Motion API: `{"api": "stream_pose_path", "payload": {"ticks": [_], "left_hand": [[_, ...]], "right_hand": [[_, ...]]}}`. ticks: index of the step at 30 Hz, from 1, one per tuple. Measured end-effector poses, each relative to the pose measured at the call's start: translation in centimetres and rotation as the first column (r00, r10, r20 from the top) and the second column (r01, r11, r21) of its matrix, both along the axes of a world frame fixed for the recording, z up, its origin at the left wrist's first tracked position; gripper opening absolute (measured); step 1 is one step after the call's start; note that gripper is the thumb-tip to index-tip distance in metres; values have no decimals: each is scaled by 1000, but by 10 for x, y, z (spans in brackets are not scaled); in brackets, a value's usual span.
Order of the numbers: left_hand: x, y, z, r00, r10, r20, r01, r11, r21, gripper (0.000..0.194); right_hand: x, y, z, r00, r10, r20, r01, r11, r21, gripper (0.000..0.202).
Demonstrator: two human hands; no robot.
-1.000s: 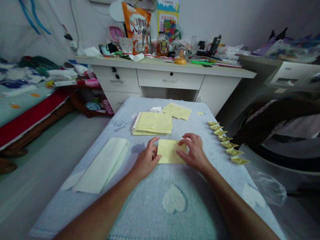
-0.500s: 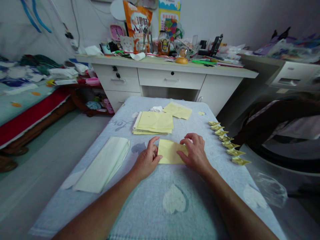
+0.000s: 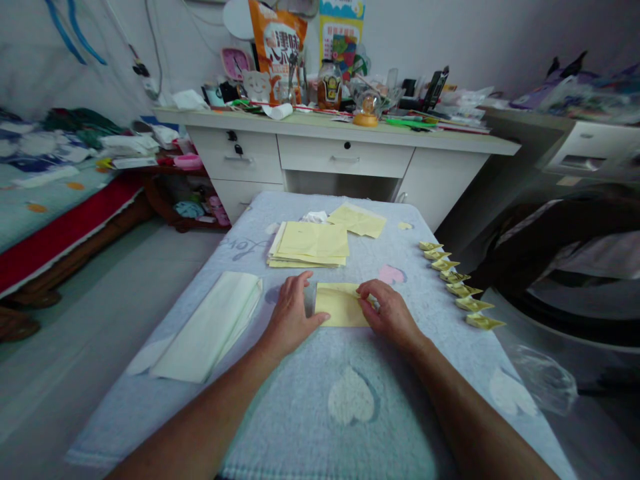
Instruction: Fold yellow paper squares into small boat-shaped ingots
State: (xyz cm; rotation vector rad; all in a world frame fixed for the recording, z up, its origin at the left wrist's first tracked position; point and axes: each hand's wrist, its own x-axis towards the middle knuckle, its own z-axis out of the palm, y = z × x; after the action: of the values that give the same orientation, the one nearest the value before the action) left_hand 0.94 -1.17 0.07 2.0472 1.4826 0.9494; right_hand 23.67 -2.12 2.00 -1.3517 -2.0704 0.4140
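Head view: table with blue towel [image 3: 350, 413], yellow paper being folded.
Paper: small yellow sheet [image 3: 340, 305] flat on towel, between both hands, long axis left-right.
Left hand [image 3: 290, 319]: fingers flat, pressing sheet's left edge, not pinching.
Right hand [image 3: 390, 313]: fingertips pinching sheet's right edge; equally near.
Stack: yellow sheets [image 3: 310, 243] just beyond the folded sheet.
Folded pieces: row [image 3: 457, 287] along right edge, well apart.
White paper [image 3: 210, 327]: left of left hand.
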Motion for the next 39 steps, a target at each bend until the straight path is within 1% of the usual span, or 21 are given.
{"api": "stream_pose_path", "payload": {"ticks": [2, 4, 7, 8, 10, 12, 14, 15, 16, 17, 19, 21, 24, 26, 28, 30, 31, 34, 37, 39], "left_hand": [[-2, 1, 2, 999, -25, -33, 25, 1000, -13, 61], [-3, 2, 4, 992, -91, -85, 85, 994, -67, 47], [-4, 3, 5, 968, -190, -165, 172, 978, -119, 27], [-4, 4, 5, 959, -215, -187, 193, 972, -131, 22], [-4, 4, 5, 945, -248, -214, 219, 964, -153, 15], [-4, 4, 5, 937, -270, -222, 236, 957, -168, 12], [-4, 4, 7, 932, -299, -207, 265, 948, -176, 12], [-4, 4, 8, 927, -321, -192, 288, 941, -179, 12], [-4, 3, 10, 921, -349, -175, 318, 930, -183, 13], [-4, 3, 12, 913, -378, -156, 349, 919, -186, 14], [-3, 1, 16, 901, -418, -118, 393, 900, -186, 17], [-2, 0, 18, 898, -430, -93, 404, 890, -213, 20], [-1, -2, 16, 917, -386, -95, 339, 884, -321, 17], [-2, -2, 13, 941, -332, -58, 291, 887, -357, 18], [-2, -1, 10, 959, -280, 36, 275, 897, -345, 29], [-1, 0, 9, 964, -237, 123, 265, 905, -332, 43], [0, -1, 8, 966, -217, 143, 254, 906, -338, 48], [2, -3, 9, 975, -182, 129, 217, 904, -369, 64], [5, -7, 12, 986, -167, 28, 166, 921, -354, 79], [5, -9, 13, 988, -144, -51, 121, 941, -317, 83]], "right_hand": [[-1, 0, -2, 995, -12, -102, 4, 997, -76, 6], [-1, -1, -4, 985, -24, -170, 0, 990, -141, 5], [3, 0, -7, 979, -52, -196, 13, 981, -194, 4], [5, 1, -8, 979, -70, -193, 28, 977, -213, 7], [12, 3, -8, 977, -88, -196, 30, 960, -279, 20], [19, 5, -5, 970, -33, -239, -64, 920, -387, 31], [25, 5, 1, 954, 100, -282, -225, 860, -458, 33], [27, 5, 4, 941, 171, -292, -296, 833, -467, 32], [28, 5, 6, 929, 233, -288, -349, 811, -469, 30], [29, 5, 8, 926, 264, -270, -365, 809, -461, 26], [29, 4, 11, 936, 276, -217, -347, 821, -453, 19], [29, 3, 12, 942, 261, -211, -331, 820, -467, 16], [28, 2, 9, 940, 216, -265, -326, 796, -509, 19], [28, 3, 7, 956, 143, -255, -262, 805, -531, 22], [27, 4, 4, 968, 86, -237, -207, 809, -551, 24], [25, 5, 1, 968, 64, -244, -194, 805, -560, 23], [24, 5, 0, 966, 59, -252, -196, 805, -561, 22], [21, 5, -3, 964, 26, -264, -175, 811, -558, 23], [18, 5, -3, 976, -39, -213, -92, 816, -570, 35], [17, 4, -1, 987, -70, -141, -23, 822, -569, 45]]}}
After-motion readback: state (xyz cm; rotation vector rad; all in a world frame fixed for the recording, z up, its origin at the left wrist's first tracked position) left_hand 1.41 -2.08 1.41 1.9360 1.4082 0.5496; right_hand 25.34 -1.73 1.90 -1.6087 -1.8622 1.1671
